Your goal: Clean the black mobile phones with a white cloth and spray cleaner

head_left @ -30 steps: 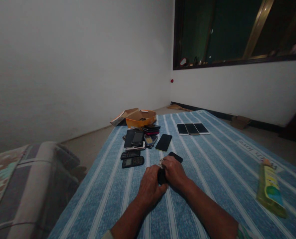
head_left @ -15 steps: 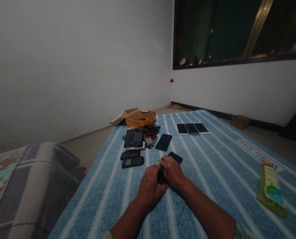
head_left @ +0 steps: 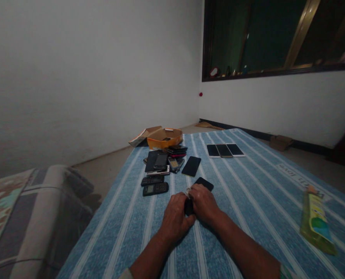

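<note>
My left hand (head_left: pixel 174 219) and my right hand (head_left: pixel 203 204) meet over the blue striped cloth (head_left: pixel 248 193), fingers curled round a small dark object (head_left: pixel 188 207) held between them. I cannot make out what it is; something pale shows at its far end. A black phone (head_left: pixel 204 183) lies flat just beyond my right hand. Further out are a larger black phone (head_left: pixel 191 166) and two keypad phones (head_left: pixel 155 185), side by side to the left.
A heap of several phones (head_left: pixel 164 159) lies before an orange cardboard box (head_left: pixel 164 138). Three smartphones (head_left: pixel 224 150) sit in a row at the far right. A green packet (head_left: pixel 316 223) rests near the right edge. Rolled bedding (head_left: pixel 38 221) lies at left.
Nothing has visibly changed apart from a slight shift of the camera; both hands stay closed on the dark object.
</note>
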Available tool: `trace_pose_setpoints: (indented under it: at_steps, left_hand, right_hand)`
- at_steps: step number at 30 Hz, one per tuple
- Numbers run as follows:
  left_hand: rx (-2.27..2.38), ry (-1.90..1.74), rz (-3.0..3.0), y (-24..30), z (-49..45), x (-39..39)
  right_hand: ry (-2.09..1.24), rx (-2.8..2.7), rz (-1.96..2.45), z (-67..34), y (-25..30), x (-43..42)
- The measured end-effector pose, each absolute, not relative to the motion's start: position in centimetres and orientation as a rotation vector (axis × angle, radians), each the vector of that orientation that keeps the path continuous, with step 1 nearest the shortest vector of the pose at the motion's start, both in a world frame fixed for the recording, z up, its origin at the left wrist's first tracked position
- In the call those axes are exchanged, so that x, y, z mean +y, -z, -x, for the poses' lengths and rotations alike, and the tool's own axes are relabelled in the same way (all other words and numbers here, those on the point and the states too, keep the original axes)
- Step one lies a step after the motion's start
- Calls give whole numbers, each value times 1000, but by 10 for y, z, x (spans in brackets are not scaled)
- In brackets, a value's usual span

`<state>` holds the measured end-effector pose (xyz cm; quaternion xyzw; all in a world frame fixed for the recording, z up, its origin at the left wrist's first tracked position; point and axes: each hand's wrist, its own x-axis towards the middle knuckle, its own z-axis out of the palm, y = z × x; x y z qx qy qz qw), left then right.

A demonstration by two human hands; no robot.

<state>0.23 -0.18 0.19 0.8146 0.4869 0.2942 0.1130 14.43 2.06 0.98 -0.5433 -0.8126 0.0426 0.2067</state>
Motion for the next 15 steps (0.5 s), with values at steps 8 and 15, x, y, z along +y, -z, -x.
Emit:
trace_pose_setpoints:
  at_steps: [8,15]
  left_hand:
    - [1475,-839,-2368,-1,-3,-1]
    - [1409,-903,-2390,-2,-3,-2]
  right_hand:
    - [-107,-2199,1673,-156,-16,24]
    - [-129,-2262,1602,-150,-17,11]
